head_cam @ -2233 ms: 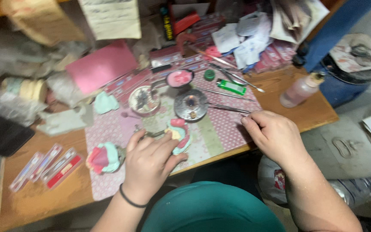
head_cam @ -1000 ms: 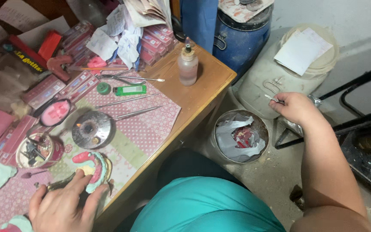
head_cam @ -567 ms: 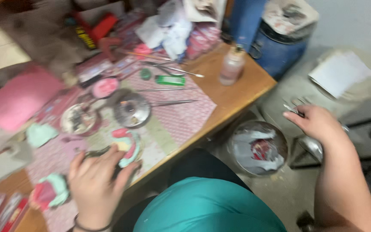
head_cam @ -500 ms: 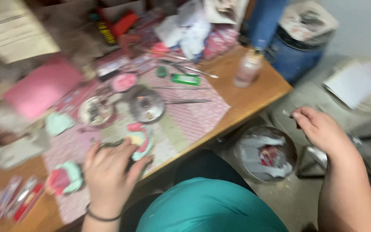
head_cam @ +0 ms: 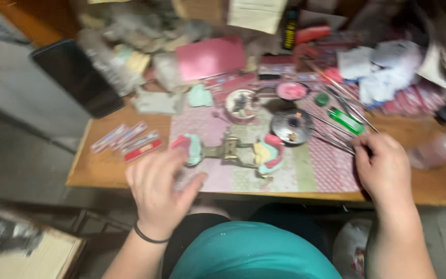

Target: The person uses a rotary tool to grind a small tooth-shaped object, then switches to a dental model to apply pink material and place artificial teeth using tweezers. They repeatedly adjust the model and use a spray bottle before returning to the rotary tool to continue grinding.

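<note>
My left hand (head_cam: pixel 158 191) hovers with fingers spread over the table's front edge, just left of a brass hinged frame (head_cam: pixel 228 150). The frame carries two pink and teal tooth-shaped casts (head_cam: pixel 269 154) and lies on a patterned mat (head_cam: pixel 318 173). My right hand (head_cam: pixel 383 170) rests at the mat's right side. Its fingers are closed on a thin metal instrument (head_cam: pixel 334 139) that points toward a round metal dish (head_cam: pixel 291 125). The picture is blurred.
Behind the mat stand a small white bowl (head_cam: pixel 239 103), a pink-filled dish (head_cam: pixel 291 91), a green tube (head_cam: pixel 348 121) and a pink book (head_cam: pixel 210 57). Flat strip packs (head_cam: pixel 127 139) and a black slab (head_cam: pixel 78 77) lie left. A clear bottle (head_cam: pixel 440 150) stands right.
My right hand came back from over the bin beside the table and now sits at the mat. My left hand lifted off the casts and drew toward me. The view swung left.
</note>
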